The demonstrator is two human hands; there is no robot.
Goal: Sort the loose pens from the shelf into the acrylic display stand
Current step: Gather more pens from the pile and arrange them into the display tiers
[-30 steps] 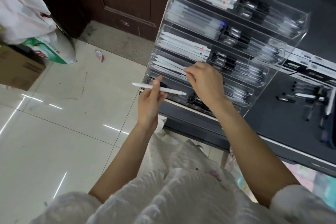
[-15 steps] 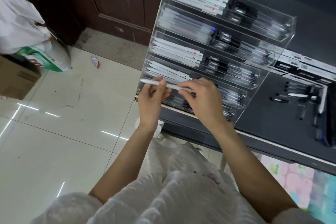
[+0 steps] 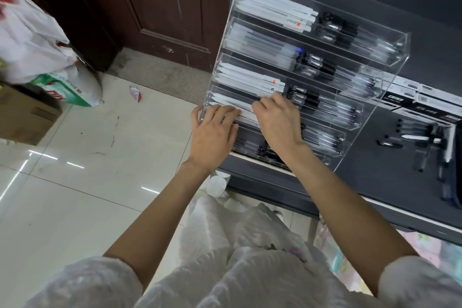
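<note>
The clear acrylic display stand [image 3: 385,57] rises in stepped tiers on the dark shelf [image 3: 362,175], with white pens filling its left half and black and clear pens its right. My left hand [image 3: 212,132] lies with fingers spread flat over the white pens at the left end of the fourth tier. My right hand [image 3: 277,122] is curled beside it, fingertips pinched on a white pen [image 3: 246,114] that lies in that tier between both hands. Several loose pens [image 3: 412,138] lie on the shelf right of the stand.
Black-and-white pen boxes [image 3: 425,105] sit behind the loose pens. To the left are a tiled floor [image 3: 75,195], a brown wooden door [image 3: 162,7], a white plastic bag [image 3: 30,40], a cardboard box [image 3: 22,117] and a scrap of wrapper [image 3: 135,93].
Both hands have carried the white pen from in front of the stand up into the fourth tier. My left hand has flattened over the pens there.
</note>
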